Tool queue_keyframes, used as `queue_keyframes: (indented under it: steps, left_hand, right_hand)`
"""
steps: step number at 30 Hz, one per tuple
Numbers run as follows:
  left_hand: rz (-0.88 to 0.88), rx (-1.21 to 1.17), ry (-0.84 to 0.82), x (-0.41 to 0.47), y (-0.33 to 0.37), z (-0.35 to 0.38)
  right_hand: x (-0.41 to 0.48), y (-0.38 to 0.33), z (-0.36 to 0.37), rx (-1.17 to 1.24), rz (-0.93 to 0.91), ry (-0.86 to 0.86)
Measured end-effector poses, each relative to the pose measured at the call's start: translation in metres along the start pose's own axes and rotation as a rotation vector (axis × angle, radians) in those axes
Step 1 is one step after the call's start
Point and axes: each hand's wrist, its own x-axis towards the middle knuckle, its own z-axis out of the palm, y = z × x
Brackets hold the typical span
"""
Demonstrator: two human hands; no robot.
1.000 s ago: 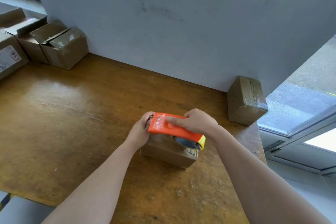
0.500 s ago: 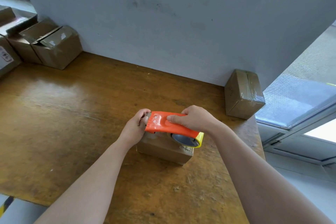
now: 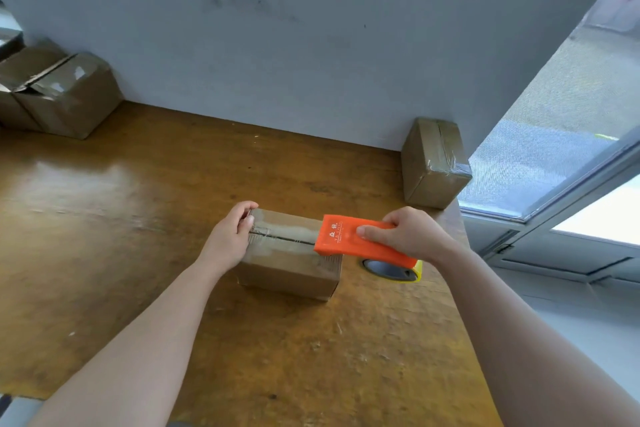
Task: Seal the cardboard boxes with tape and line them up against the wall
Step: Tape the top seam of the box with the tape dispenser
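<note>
While the left hand [image 3: 231, 236] pinches the left end of the small cardboard box [image 3: 289, 269] in the middle of the wooden table [image 3: 121, 204], the right hand [image 3: 414, 236] grips the orange tape dispenser [image 3: 349, 241] at the box's right edge. A clear tape strip [image 3: 287, 236] lies along the top seam. Sealing this box looks nearly done. The next move likely calls for carrying tape over the right edge and cutting it, then setting the box beside the sealed box [image 3: 433, 163] against the wall [image 3: 311, 45].
</note>
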Motion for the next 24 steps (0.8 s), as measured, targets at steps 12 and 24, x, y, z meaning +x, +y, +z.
queue_keyframes:
  steps: [12,24]
  left_hand:
    - [-0.039,0.039,0.009,0.003,-0.001,0.002]
    - [-0.072,0.066,0.019,0.0,0.006,0.003]
  right_hand:
    - [-0.006,0.032,0.006,0.022,-0.053,0.078]
    - [-0.006,0.067,0.009,0.076,-0.06,0.105]
